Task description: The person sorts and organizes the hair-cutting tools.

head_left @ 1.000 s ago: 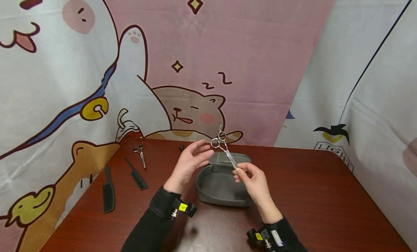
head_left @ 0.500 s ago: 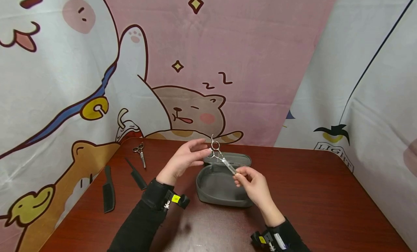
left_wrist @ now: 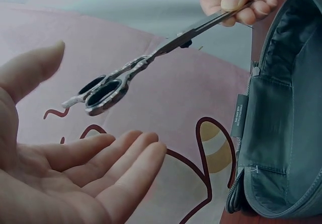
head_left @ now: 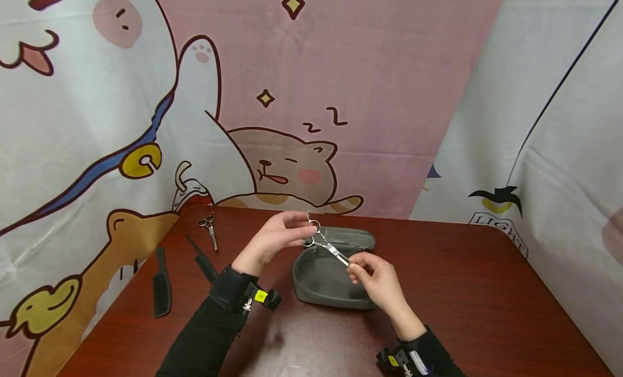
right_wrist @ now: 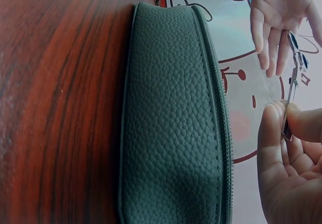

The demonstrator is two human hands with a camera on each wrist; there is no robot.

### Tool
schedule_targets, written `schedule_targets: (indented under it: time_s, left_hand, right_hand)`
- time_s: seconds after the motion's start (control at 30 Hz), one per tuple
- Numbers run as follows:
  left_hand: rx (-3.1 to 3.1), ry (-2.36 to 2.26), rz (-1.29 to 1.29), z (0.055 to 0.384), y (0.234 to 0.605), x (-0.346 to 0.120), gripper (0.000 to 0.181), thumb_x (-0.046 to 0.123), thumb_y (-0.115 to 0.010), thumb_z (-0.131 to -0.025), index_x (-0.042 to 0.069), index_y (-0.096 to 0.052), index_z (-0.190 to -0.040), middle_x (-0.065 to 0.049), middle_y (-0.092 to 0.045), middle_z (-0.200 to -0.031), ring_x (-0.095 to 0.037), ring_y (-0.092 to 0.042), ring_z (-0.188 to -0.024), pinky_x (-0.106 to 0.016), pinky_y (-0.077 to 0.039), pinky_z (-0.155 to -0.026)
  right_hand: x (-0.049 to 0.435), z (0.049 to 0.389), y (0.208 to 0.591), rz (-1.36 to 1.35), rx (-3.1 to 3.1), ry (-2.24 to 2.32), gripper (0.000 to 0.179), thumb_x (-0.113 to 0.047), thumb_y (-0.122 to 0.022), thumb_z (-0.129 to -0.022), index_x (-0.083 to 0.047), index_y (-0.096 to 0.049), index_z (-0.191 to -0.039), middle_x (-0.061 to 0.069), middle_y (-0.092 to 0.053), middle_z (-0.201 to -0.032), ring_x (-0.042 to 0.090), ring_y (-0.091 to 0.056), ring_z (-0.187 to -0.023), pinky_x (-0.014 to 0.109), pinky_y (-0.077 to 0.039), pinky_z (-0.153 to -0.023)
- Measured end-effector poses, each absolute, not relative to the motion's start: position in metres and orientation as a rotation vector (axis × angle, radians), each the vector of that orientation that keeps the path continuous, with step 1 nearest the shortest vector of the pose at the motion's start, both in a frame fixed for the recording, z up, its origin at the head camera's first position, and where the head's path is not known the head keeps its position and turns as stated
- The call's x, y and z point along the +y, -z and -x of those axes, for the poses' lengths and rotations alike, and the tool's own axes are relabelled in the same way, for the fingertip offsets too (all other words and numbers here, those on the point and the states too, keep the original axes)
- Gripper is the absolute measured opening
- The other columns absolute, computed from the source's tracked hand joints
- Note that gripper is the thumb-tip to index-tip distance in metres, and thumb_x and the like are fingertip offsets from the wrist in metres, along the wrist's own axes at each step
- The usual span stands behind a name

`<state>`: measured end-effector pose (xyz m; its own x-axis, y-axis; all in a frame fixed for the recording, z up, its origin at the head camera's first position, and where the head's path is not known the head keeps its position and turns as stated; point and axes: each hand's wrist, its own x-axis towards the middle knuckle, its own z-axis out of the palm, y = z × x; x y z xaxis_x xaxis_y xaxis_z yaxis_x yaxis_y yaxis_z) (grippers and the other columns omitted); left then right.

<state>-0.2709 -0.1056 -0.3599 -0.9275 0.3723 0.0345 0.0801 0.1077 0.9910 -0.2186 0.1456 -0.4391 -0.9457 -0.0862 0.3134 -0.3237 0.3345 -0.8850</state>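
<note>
My right hand (head_left: 377, 279) pinches a pair of silver hairdressing scissors (head_left: 325, 244) by the blade end, between thumb and fingers. The finger loops point up and to the left. My left hand (head_left: 272, 239) is beside those loops; in the left wrist view its thumb and fingers (left_wrist: 133, 161) are spread around the handles, apart from them. Beneath the scissors is a grey zippered case (head_left: 331, 296), unzipped, its lid folded back. In the right wrist view the case's pebbled side (right_wrist: 171, 108) fills the middle, and the scissors (right_wrist: 291, 93) appear nearly edge-on.
At the left of the brown table (head_left: 486, 301) lie another pair of scissors (head_left: 209, 231), a narrow-handled black comb (head_left: 205, 264) and a wider black comb (head_left: 162, 285). A cartoon-printed cloth (head_left: 379, 96) hangs behind the table.
The scissors have tilted down and leftward, bringing their finger loops to my left hand. The left hand has shifted slightly left, while the right hand has lowered a little.
</note>
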Motion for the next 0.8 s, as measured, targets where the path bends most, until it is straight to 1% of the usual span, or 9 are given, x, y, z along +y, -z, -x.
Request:
schedule_targets:
  time_s: [0.07, 0.2, 0.3, 0.37, 0.43, 0.57, 0.67, 0.7, 0.8]
  left_hand:
    - [2.164, -1.909, -0.461, 0.2710, 0.3598, -0.1057, 0.059, 0.015, -0.072, -0.089, -0.011, -0.049, -0.136, -0.024, -0.058, -0.128, -0.029, -0.063, -0.110, -0.045, -0.052, -0.091]
    - [2.218, -1.886, -0.482, 0.2704, 0.3599, -0.1050, 0.048, 0.012, -0.072, -0.090, -0.011, -0.056, -0.129, -0.020, -0.064, -0.119, -0.022, -0.066, -0.099, -0.042, -0.055, -0.087]
    - [2.277, -1.858, -0.488, 0.2691, 0.3599, -0.1047, 0.041, 0.010, -0.072, -0.089, -0.011, -0.061, -0.123, -0.017, -0.067, -0.110, -0.020, -0.067, -0.092, -0.041, -0.056, -0.084]
    - [2.307, -1.843, -0.494, 0.2680, 0.3600, -0.1047, 0.037, 0.010, -0.072, -0.090, -0.011, -0.064, -0.119, -0.014, -0.068, -0.105, -0.020, -0.067, -0.087, -0.042, -0.056, -0.083]
    - [2.318, -1.841, -0.494, 0.2670, 0.3604, -0.1047, 0.033, 0.008, -0.072, -0.089, -0.011, -0.065, -0.115, -0.013, -0.069, -0.100, -0.018, -0.067, -0.081, -0.045, -0.056, -0.082]
    - [2.327, -1.845, -0.467, 0.2649, 0.3615, -0.1036, 0.026, 0.005, -0.073, -0.089, -0.011, -0.068, -0.109, -0.012, -0.068, -0.096, -0.018, -0.067, -0.077, -0.043, -0.057, -0.079]
    - [2.336, -1.846, -0.443, 0.2637, 0.3622, -0.1026, 0.022, 0.003, -0.072, -0.089, -0.011, -0.068, -0.105, -0.012, -0.068, -0.093, -0.019, -0.069, -0.076, -0.040, -0.058, -0.077]
    - [2.336, -1.847, -0.437, 0.2635, 0.3624, -0.1023, 0.021, 0.002, -0.072, -0.089, -0.011, -0.068, -0.104, -0.012, -0.068, -0.091, -0.020, -0.069, -0.075, -0.042, -0.058, -0.077]
    - [2.332, -1.847, -0.436, 0.2637, 0.3640, -0.1016, 0.017, 0.000, -0.071, -0.089, -0.011, -0.068, -0.102, -0.012, -0.068, -0.087, -0.019, -0.069, -0.071, -0.041, -0.059, -0.074]
  right_hand:
    - [0.1452, 0.2191, 0.4400, -0.378, -2.396, -1.638, 0.006, 0.001, -0.072, -0.088, -0.004, -0.070, -0.090, 0.004, -0.066, -0.074, 0.013, -0.064, -0.063, 0.039, -0.058, -0.060]
    - [0.1450, 0.2201, 0.4413, -0.390, -2.407, -1.605, 0.008, 0.002, -0.072, -0.087, -0.004, -0.070, -0.089, 0.003, -0.066, -0.073, 0.013, -0.063, -0.061, 0.040, -0.057, -0.060]
    - [0.1450, 0.2203, 0.4420, -0.399, -2.407, -1.583, 0.009, 0.003, -0.072, -0.087, -0.005, -0.070, -0.088, 0.002, -0.065, -0.072, 0.013, -0.063, -0.061, 0.040, -0.057, -0.059]
    - [0.1448, 0.2199, 0.4420, -0.403, -2.409, -1.561, 0.010, 0.004, -0.072, -0.086, -0.006, -0.070, -0.088, 0.001, -0.064, -0.071, 0.013, -0.063, -0.060, 0.037, -0.057, -0.058]
    - [0.1446, 0.2194, 0.4421, -0.405, -2.411, -1.543, 0.011, 0.004, -0.072, -0.086, -0.006, -0.070, -0.087, 0.000, -0.064, -0.070, 0.013, -0.063, -0.059, 0.033, -0.056, -0.056]
    - [0.1449, 0.2186, 0.4429, -0.414, -2.415, -1.509, 0.009, 0.003, -0.073, -0.086, -0.006, -0.070, -0.087, 0.000, -0.063, -0.069, 0.012, -0.062, -0.058, 0.026, -0.053, -0.054]
    - [0.1455, 0.2183, 0.4438, -0.415, -2.418, -1.495, 0.009, 0.002, -0.072, -0.086, -0.006, -0.069, -0.086, -0.001, -0.063, -0.069, 0.011, -0.061, -0.058, 0.025, -0.053, -0.054]
    - [0.1456, 0.2182, 0.4439, -0.412, -2.421, -1.490, 0.010, 0.003, -0.073, -0.086, -0.006, -0.069, -0.086, -0.002, -0.062, -0.069, 0.011, -0.061, -0.058, 0.025, -0.053, -0.054]
    - [0.1462, 0.2172, 0.4440, -0.414, -2.424, -1.474, 0.012, 0.004, -0.073, -0.085, -0.007, -0.070, -0.085, -0.003, -0.062, -0.068, 0.010, -0.061, -0.057, 0.025, -0.053, -0.054]
